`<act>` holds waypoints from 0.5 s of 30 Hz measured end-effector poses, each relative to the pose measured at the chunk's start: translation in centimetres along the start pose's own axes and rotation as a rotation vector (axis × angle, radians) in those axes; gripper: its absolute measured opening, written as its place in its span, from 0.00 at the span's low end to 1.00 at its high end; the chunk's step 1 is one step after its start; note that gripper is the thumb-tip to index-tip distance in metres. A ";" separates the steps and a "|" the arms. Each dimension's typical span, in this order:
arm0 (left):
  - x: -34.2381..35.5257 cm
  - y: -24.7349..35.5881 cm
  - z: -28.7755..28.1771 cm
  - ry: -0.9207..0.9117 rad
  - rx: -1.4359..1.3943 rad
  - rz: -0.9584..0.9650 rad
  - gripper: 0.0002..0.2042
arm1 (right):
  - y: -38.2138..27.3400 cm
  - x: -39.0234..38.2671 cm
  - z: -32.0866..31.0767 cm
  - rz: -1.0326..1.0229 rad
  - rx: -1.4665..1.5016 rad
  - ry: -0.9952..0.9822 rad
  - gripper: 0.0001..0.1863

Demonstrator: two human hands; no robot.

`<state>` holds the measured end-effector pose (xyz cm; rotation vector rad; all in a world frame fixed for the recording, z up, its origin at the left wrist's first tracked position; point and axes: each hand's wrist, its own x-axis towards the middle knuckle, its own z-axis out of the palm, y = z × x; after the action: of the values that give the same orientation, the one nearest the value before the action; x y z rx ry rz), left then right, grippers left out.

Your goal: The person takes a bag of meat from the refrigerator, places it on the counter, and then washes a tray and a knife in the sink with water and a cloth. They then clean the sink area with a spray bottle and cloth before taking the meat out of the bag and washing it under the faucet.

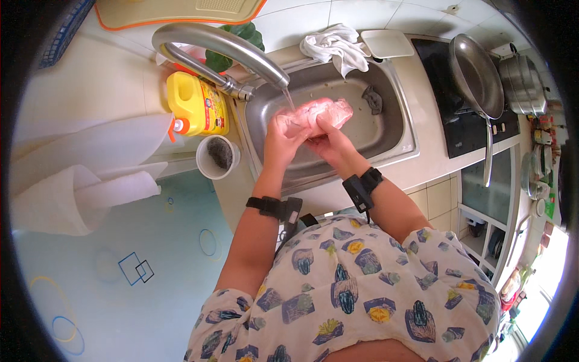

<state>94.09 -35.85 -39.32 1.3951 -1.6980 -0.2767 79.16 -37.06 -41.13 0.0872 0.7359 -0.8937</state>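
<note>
A piece of pink raw meat (330, 111) is held up over the steel sink (403, 123) by both hands. My left hand (282, 137) grips its left end, fingers curled round it. From below and the right, my right hand (333, 146) holds it, with the thumb pressed on top. A thin stream of water (290, 100) falls from the curved tap (224, 47) onto the meat near my left hand. A small dark grey cloth or scrap (372, 100) lies at the right side of the basin.
Left of the sink stand a yellow detergent jug (194, 105) and a white cup with a dark scouring pad (221, 153). Behind the basin lie a white cloth (338, 48) and a pale tray (387, 44). A frying pan (476, 75) rests on the black cooktop (435, 72).
</note>
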 end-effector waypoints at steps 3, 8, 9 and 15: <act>1.0 1.3 -0.3 -0.066 -0.437 -0.586 0.11 | -0.3 -0.2 0.4 -0.025 -0.080 -0.018 0.19; 2.2 0.4 -0.6 -0.207 -0.226 -0.748 0.15 | -0.3 -0.3 1.0 -0.022 -0.092 0.044 0.21; 2.0 -0.1 -0.7 -0.203 -0.224 -0.747 0.15 | -0.1 0.0 0.7 -0.021 -0.087 0.007 0.21; 0.1 -1.4 0.9 -0.032 -0.514 -0.496 0.18 | -0.2 -0.7 0.8 0.013 -0.108 -0.009 0.21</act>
<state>94.34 -36.73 -40.67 1.3899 -1.1602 -0.9450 79.19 -36.97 -40.04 -0.0076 0.7730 -0.8397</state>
